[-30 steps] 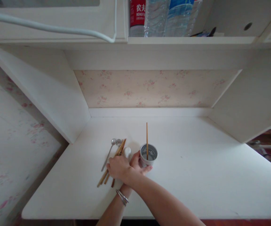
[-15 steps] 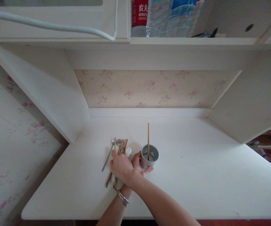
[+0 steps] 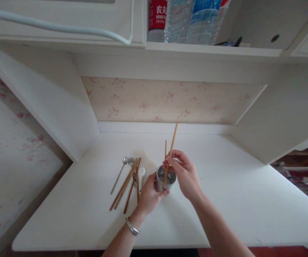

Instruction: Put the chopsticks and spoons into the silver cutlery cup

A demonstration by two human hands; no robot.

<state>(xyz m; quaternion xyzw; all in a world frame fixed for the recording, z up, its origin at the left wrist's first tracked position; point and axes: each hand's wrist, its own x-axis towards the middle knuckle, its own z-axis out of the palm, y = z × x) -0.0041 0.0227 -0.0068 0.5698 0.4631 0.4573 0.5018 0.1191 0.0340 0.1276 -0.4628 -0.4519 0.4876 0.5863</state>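
Note:
My left hand (image 3: 151,194), a silver bracelet at its wrist, is closed around the near left side of a round metal utensil holder (image 3: 173,179) with holes in its bottom. One chopstick (image 3: 165,148) stands upright in the holder. Pinched in my right hand (image 3: 185,173) is another wooden chopstick (image 3: 174,137), tilted, its lower end at the holder's near rim; whether that end is inside, I cannot tell. Left of the holder lie several loose chopsticks (image 3: 125,184), a long-handled metal spoon (image 3: 118,176), a second metal spoon (image 3: 131,161) partly covered, and a white spoon (image 3: 141,174).
The white desk (image 3: 231,200) has side panels at left and right and a flowered wall (image 3: 154,101) behind. Above it, a shelf (image 3: 212,49) holds several plastic bottles (image 3: 179,21). A white cable (image 3: 63,30) hangs across the upper left.
My right hand has moved from the pile on the left to above the holder, bringing a chopstick with it. My left hand still holds the holder. The view has shifted slightly.

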